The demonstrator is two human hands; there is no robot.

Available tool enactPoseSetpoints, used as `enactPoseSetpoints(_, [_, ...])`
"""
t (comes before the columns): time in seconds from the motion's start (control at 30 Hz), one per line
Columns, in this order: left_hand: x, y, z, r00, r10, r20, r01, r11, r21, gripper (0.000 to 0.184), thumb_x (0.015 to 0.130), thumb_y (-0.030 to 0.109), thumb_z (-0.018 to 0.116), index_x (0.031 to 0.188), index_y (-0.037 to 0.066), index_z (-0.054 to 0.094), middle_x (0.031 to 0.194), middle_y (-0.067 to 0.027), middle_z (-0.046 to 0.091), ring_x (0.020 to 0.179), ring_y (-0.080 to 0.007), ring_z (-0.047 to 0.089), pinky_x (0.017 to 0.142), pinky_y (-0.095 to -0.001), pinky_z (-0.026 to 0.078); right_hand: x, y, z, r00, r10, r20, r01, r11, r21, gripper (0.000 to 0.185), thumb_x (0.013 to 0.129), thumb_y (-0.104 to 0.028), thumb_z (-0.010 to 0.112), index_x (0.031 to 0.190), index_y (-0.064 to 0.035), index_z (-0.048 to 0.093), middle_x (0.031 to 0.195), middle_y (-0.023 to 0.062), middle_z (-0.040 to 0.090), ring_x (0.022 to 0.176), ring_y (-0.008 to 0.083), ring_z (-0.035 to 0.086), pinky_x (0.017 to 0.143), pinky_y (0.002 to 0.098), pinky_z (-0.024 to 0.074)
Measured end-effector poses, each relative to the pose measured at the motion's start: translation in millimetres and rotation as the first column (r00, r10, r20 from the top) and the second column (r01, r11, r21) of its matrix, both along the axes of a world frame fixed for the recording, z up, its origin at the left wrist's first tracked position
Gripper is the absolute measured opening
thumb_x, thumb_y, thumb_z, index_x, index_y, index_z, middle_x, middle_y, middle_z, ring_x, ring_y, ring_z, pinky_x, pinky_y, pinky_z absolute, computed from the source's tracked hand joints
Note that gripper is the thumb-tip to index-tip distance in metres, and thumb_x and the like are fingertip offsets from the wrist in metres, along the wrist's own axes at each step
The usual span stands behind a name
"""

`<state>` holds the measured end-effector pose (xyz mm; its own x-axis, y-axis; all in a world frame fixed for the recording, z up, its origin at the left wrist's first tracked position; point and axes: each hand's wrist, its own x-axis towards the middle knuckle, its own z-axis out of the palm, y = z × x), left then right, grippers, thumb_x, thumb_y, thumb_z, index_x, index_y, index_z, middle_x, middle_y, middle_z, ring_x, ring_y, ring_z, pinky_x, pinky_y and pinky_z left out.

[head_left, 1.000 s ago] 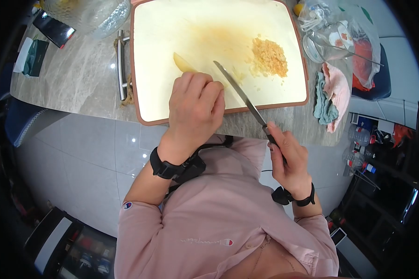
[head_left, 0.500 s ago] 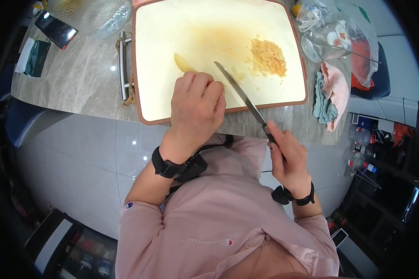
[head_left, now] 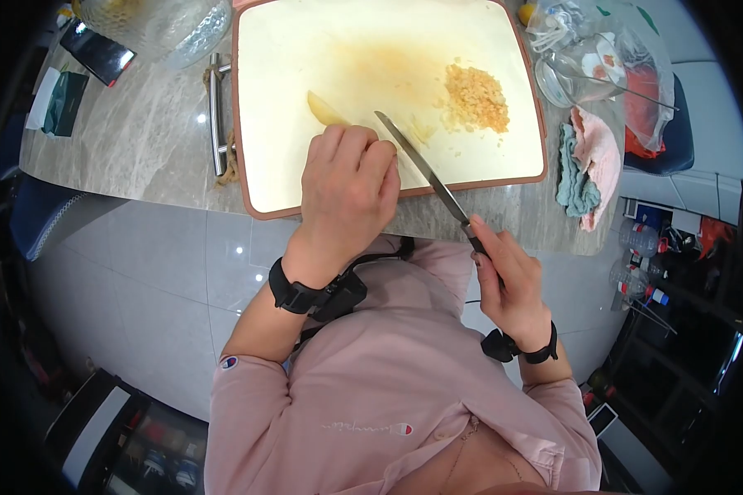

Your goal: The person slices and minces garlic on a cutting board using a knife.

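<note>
My left hand is closed, fingers curled down over a pale yellow wedge on the white cutting board. Only the wedge's far tip shows; the fingers hide the rest. A kitchen knife is gripped by its dark handle in my right hand, just off the board's near edge. Its blade slants up and left across the board, the tip a little right of my left knuckles. Thin yellow slivers lie beyond the blade. Farther right is a heap of finely chopped yellow-orange bits.
A metal handle lies along the board's left side. Left of it are a phone, a green box and a clear glass bowl. To the right are folded cloths, a glass jar and plastic bags.
The knife and my right hand have shifted very slightly left. My left hand stays over the wedge in nearly the same place.
</note>
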<state>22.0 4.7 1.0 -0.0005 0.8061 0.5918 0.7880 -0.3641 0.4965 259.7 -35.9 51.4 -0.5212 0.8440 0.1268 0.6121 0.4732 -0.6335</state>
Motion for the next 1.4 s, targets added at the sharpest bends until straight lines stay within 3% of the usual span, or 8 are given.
enactPoseSetpoints(0.3, [1, 0, 0, 1.000, -0.002, -0.022, 0.002, 1.000, -0.006, 0.021, 0.071, -0.004, 0.072, 0.087, 0.006, 0.063, 0.089, -0.0080, 0.060, 0.082, -0.0292, 0.057, 0.072, -0.0390, 0.047, -2, -1, -3, 0.999, -0.001, 0.047, 0.002, 1.000, -0.024, 0.055, 0.085, 0.006, 0.063, 0.138, -0.0070, 0.058, 0.080, 0.0094, 0.055, 0.057, 0.0286, 0.056, 0.051, 0.0376, 0.0461])
enactPoseSetpoints(0.4, [1, 0, 1, 1.000, -0.004, -0.025, 0.004, 1.000, -0.009, 0.021, 0.071, -0.004, 0.072, 0.088, 0.005, 0.064, 0.089, -0.0086, 0.060, 0.082, -0.0292, 0.057, 0.072, -0.0386, 0.047, 1, 2, -7, 1.000, 0.002, -0.030, -0.003, 0.999, -0.038, 0.056, 0.085, 0.005, 0.063, 0.139, -0.0083, 0.058, 0.078, 0.0097, 0.055, 0.056, 0.0289, 0.055, 0.050, 0.0380, 0.0456])
enactPoseSetpoints(0.53, [-2, -3, 8, 0.999, -0.030, 0.023, 0.029, 0.999, 0.020, 0.025, 0.073, -0.006, 0.070, 0.096, 0.004, 0.067, 0.088, -0.0097, 0.059, 0.083, -0.0286, 0.057, 0.072, -0.0377, 0.048, 5, 6, -3, 1.000, -0.019, -0.004, 0.019, 0.995, 0.099, 0.053, 0.084, 0.004, 0.066, 0.134, -0.0119, 0.063, 0.079, 0.0086, 0.057, 0.057, 0.0274, 0.056, 0.050, 0.0367, 0.0452])
enactPoseSetpoints(0.63, [-8, -8, 16, 0.997, -0.044, -0.058, 0.047, 0.997, 0.057, 0.041, 0.072, -0.009, 0.068, 0.110, 0.006, 0.071, 0.087, -0.0095, 0.057, 0.083, -0.0273, 0.057, 0.072, -0.0371, 0.049, 12, 10, -5, 0.999, -0.046, 0.017, 0.040, 0.968, 0.247, 0.051, 0.082, 0.002, 0.069, 0.130, -0.0155, 0.067, 0.082, 0.0074, 0.059, 0.060, 0.0258, 0.057, 0.050, 0.0356, 0.0451])
enactPoseSetpoints(0.83, [-9, -11, 33, 0.940, -0.214, -0.267, 0.199, 0.977, -0.079, 0.068, 0.069, -0.010, 0.063, 0.130, 0.018, 0.068, 0.092, -0.0089, 0.054, 0.084, -0.0272, 0.053, 0.074, -0.0378, 0.046, 20, 13, -9, 0.990, -0.088, 0.114, 0.038, 0.924, 0.380, 0.052, 0.076, -0.002, 0.071, 0.125, -0.0201, 0.071, 0.084, 0.0056, 0.060, 0.065, 0.0219, 0.060, 0.050, 0.0331, 0.0454])
enactPoseSetpoints(0.97, [0, -12, 33, 0.901, -0.287, -0.324, 0.243, 0.955, -0.169, 0.067, 0.070, -0.007, 0.064, 0.131, 0.020, 0.068, 0.093, -0.0083, 0.052, 0.087, -0.0268, 0.051, 0.077, -0.0381, 0.042, 19, 11, -10, 0.991, -0.092, 0.098, 0.046, 0.916, 0.398, 0.053, 0.074, -0.003, 0.070, 0.124, -0.0206, 0.071, 0.085, 0.0046, 0.060, 0.066, 0.0214, 0.060, 0.051, 0.0328, 0.0463])
enactPoseSetpoints(1.27, [-8, -5, 30, 0.903, -0.246, -0.353, 0.188, 0.964, -0.189, 0.063, 0.070, -0.005, 0.070, 0.130, 0.016, 0.068, 0.094, -0.0083, 0.053, 0.087, -0.0264, 0.051, 0.078, -0.0377, 0.043, 21, 14, -9, 0.987, -0.089, 0.133, 0.025, 0.906, 0.423, 0.053, 0.074, -0.004, 0.068, 0.123, -0.0217, 0.070, 0.084, 0.0041, 0.058, 0.066, 0.0207, 0.060, 0.051, 0.0323, 0.0457])
enactPoseSetpoints(1.4, [-16, 6, 43, 0.928, -0.288, -0.235, 0.240, 0.947, -0.213, 0.059, 0.071, 0.002, 0.078, 0.128, 0.011, 0.067, 0.095, -0.0083, 0.054, 0.088, -0.0269, 0.052, 0.079, -0.0373, 0.044, 19, 15, -11, 0.982, -0.086, 0.167, 0.003, 0.897, 0.443, 0.055, 0.073, -0.003, 0.068, 0.125, -0.0223, 0.069, 0.085, 0.0040, 0.057, 0.065, 0.0203, 0.059, 0.051, 0.0319, 0.0452])
